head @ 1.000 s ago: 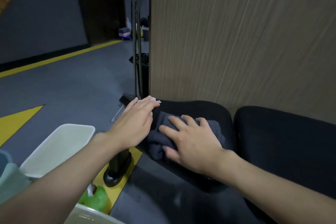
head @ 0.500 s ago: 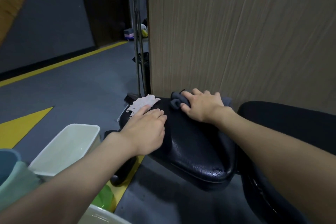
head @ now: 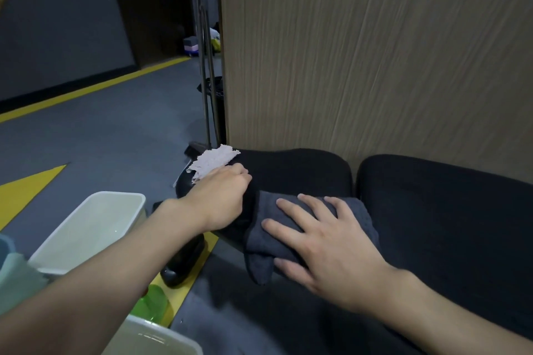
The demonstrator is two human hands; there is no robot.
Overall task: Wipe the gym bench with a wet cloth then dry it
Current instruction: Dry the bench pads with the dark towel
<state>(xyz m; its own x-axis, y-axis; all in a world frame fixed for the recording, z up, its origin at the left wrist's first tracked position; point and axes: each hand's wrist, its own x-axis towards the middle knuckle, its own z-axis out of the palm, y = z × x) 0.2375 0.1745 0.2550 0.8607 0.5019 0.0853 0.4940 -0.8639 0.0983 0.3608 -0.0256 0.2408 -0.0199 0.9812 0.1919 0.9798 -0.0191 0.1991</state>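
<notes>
The right hand (head: 331, 251) presses the dark grey cloth (head: 265, 242) flat on the near part of the bench's black seat pad (head: 302, 170), its fingers (head: 291, 209) straight and spread. The left hand (head: 219, 196) rests bent-fingered at the pad's left end, and whether it grips I cannot tell. The cloth is only pressed and one corner overhangs the edge, so it may slide off, or snag on the torn white patch (head: 213, 161) and peel it. On the floor, the white tub (head: 135, 210) seems to hold clear water; the nearer tub (head: 173, 340) is mostly cropped.

Dim indoor light, soft shadows, wide-angle edge distortion
</notes>
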